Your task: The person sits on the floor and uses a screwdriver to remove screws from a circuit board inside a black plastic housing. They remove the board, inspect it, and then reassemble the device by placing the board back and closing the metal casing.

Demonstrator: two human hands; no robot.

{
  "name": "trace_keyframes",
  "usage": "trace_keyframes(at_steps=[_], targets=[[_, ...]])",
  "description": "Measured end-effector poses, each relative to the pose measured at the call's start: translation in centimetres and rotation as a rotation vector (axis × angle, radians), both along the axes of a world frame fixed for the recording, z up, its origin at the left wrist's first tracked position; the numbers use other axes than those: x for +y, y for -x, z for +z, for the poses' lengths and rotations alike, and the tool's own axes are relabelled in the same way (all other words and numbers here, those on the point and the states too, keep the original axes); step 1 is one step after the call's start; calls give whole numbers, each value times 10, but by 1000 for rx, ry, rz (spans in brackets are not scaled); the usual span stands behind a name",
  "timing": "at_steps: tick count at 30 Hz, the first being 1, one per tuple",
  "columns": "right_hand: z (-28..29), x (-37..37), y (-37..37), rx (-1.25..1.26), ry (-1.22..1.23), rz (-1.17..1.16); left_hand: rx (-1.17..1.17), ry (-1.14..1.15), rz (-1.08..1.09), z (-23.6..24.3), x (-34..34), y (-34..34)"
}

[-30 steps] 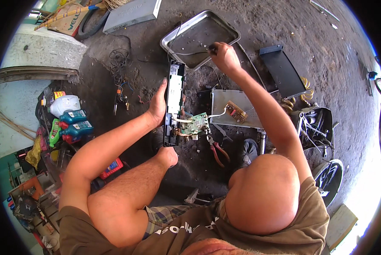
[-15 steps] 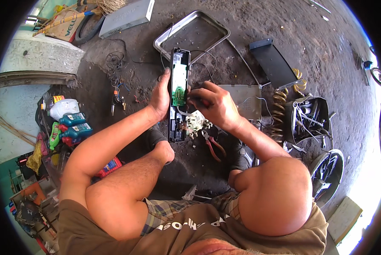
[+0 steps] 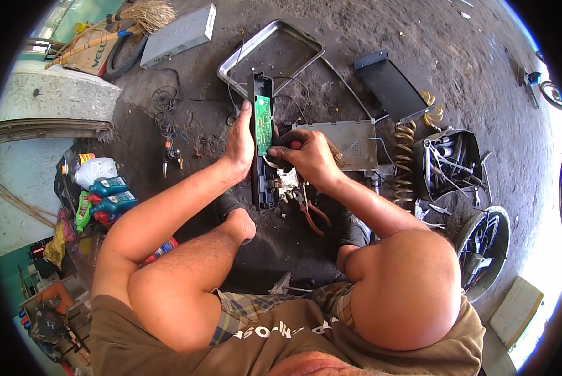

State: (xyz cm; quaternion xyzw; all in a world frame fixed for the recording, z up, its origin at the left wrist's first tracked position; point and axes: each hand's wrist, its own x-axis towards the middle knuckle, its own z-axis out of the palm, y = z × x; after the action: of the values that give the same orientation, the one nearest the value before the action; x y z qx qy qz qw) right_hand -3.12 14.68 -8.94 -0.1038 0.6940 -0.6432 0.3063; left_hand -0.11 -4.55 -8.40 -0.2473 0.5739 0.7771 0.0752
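Observation:
My left hand (image 3: 238, 141) is closed on the left side of a long black plastic panel (image 3: 267, 194), held upright before me with the thumb along its edge. A green circuit board (image 3: 264, 125) is set inside the panel. My right hand (image 3: 312, 158) is curled around a tool with a red handle end (image 3: 295, 145), perhaps a screwdriver; its shaft is hidden. The right thumb touches the board's lower right corner. Just below, a pale ribbon cable (image 3: 270, 162) runs from the board towards a whitish mechanism (image 3: 287, 182). Pliers with red handles (image 3: 317, 216) lie beside that mechanism.
Ahead on the dark ground lie a metal frame tray (image 3: 281, 25), a grey flat box (image 3: 179, 34) and a black metal cover (image 3: 394, 88). To the right are a perforated metal plate (image 3: 356, 141), a coiled spring (image 3: 404, 163) and a tool bin (image 3: 453, 188). Bottles (image 3: 112, 194) stand left.
The panel has turned slightly, so the glare has left the board. My right hand has shifted a little left and down, its thumb now on the board's lower corner.

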Motion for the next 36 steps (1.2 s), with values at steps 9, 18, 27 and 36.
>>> trace_keyframes(at_steps=[9, 18, 27, 36], targets=[[-10, -24, 28, 313, -204, 20, 4, 12, 129, -17, -13, 16], [-32, -105, 167, 91, -336, 78, -44, 84, 285, -50, -80, 94], [-66, -112, 192, 431, -303, -21, -107, 305, 246, -49, -101, 116], [-56, -114, 153, 816, -120, 95, -12, 221, 193, -46, -79, 85]])
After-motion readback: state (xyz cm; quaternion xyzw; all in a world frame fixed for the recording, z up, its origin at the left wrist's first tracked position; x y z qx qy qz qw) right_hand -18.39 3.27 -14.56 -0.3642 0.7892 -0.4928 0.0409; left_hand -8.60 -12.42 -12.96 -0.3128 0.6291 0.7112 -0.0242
